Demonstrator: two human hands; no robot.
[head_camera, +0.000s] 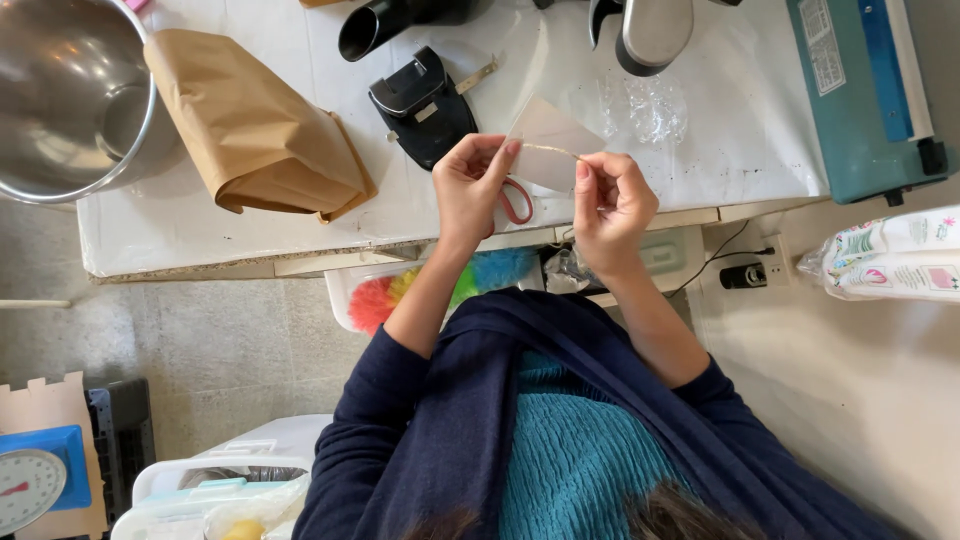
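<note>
My left hand (470, 185) and my right hand (612, 200) are raised over the near edge of a white-covered table (250, 225). Between their fingertips they pinch a thin piece of tan twine (550, 150), stretched across a small pale card or tag (555, 135). Red-handled scissors (517, 200) lie on the table just under my left hand. A black hole punch (422, 105) sits a little beyond my left hand.
A folded brown paper bag (255, 130) lies left of the punch, beside a large steel bowl (70, 95). A teal heat sealer (865, 95) stands at right. A colourful duster (440, 285) sits under the table edge; a scale (30, 485) is at lower left.
</note>
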